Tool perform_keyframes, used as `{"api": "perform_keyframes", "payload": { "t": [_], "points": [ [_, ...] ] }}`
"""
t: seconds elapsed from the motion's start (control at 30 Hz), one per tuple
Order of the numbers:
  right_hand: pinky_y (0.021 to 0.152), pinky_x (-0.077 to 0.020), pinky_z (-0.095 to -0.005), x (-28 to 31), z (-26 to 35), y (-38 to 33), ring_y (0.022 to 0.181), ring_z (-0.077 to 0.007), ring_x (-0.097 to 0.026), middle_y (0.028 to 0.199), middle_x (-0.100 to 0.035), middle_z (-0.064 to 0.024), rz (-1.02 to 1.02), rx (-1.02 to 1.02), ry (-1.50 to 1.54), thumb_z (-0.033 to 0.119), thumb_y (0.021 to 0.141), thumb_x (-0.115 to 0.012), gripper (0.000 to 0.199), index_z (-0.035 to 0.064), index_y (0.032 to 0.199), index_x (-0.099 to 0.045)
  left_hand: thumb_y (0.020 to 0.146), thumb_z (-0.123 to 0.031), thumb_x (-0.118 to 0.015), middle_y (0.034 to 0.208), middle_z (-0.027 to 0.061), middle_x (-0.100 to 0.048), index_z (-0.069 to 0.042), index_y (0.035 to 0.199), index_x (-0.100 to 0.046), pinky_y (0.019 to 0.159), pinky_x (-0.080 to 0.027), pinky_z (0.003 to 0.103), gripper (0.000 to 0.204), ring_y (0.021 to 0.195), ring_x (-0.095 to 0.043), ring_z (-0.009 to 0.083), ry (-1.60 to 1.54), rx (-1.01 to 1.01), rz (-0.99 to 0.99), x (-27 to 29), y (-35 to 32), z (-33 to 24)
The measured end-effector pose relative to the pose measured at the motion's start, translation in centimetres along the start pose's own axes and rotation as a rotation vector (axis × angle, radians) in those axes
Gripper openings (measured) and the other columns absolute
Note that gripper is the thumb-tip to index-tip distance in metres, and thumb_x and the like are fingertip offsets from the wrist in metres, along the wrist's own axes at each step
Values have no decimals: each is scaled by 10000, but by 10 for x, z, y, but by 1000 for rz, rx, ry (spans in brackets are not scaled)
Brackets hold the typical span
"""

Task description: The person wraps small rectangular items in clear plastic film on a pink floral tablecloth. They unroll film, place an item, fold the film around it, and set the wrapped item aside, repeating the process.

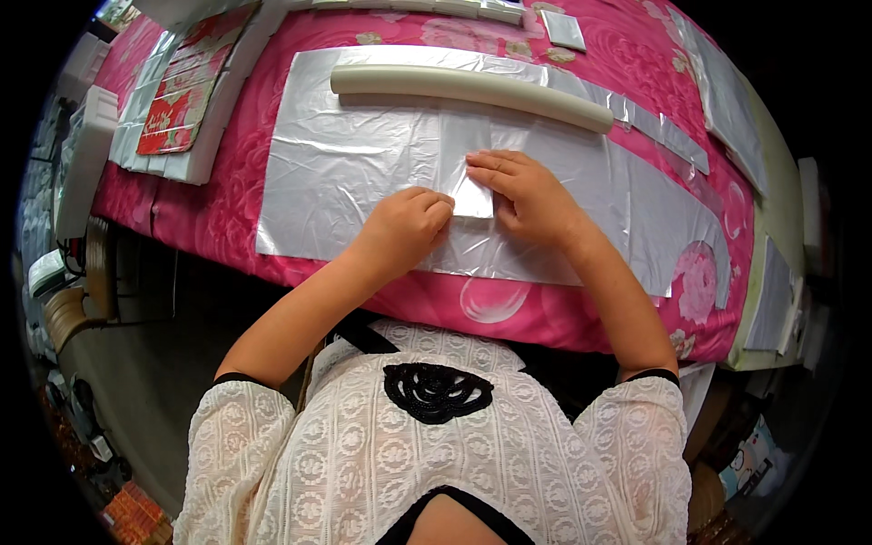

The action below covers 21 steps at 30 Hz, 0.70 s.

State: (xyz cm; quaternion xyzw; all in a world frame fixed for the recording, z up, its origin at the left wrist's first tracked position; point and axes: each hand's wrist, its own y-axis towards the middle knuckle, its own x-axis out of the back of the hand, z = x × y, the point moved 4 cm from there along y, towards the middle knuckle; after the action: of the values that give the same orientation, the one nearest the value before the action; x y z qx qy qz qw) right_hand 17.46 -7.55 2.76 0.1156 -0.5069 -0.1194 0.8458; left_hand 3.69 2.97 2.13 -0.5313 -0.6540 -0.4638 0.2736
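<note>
A thin folded plastic packet, whitish and shiny, lies on a wide sheet of silvery plastic film spread over the table. My left hand is closed at the packet's left edge, its fingertips pinched together there. On the packet's right side rests my right hand, fingers stretched across the upper part and the thumb lower down by the edge. Beyond both hands a long cream-coloured roll or tube lies across the film.
A pink flowered cloth covers the table. White stacks with a red patterned sheet stand at the left. A small flat white packet lies at the back. Clear film strips and more plastic sheets are at the right.
</note>
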Motion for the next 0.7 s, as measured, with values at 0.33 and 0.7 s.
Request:
{"api": "perform_keyframes", "payload": {
  "t": [0.33, 0.7],
  "points": [
    [802, -483, -337, -12, 59, -41, 878, -205, -601, 953, -652, -38, -105, 114, -13, 70, 699, -609, 234, 59, 928, -653, 653, -215, -726, 1167, 107, -585, -21, 1171, -534, 894, -470, 384, 585, 1062, -575, 248, -52, -215, 64, 6, -45, -27],
    [574, -443, -280, -13, 23, -22, 595, -152, -580, 678, -634, -109, -11, -605, 390, 153, 840, -602, 184, -19, 820, -664, 823, -66, -627, 744, 117, -648, 67, 1234, -460, 611, -479, 244, 463, 652, -622, 141, -493, 581, 0, -1, -31, -1]
  ]
}}
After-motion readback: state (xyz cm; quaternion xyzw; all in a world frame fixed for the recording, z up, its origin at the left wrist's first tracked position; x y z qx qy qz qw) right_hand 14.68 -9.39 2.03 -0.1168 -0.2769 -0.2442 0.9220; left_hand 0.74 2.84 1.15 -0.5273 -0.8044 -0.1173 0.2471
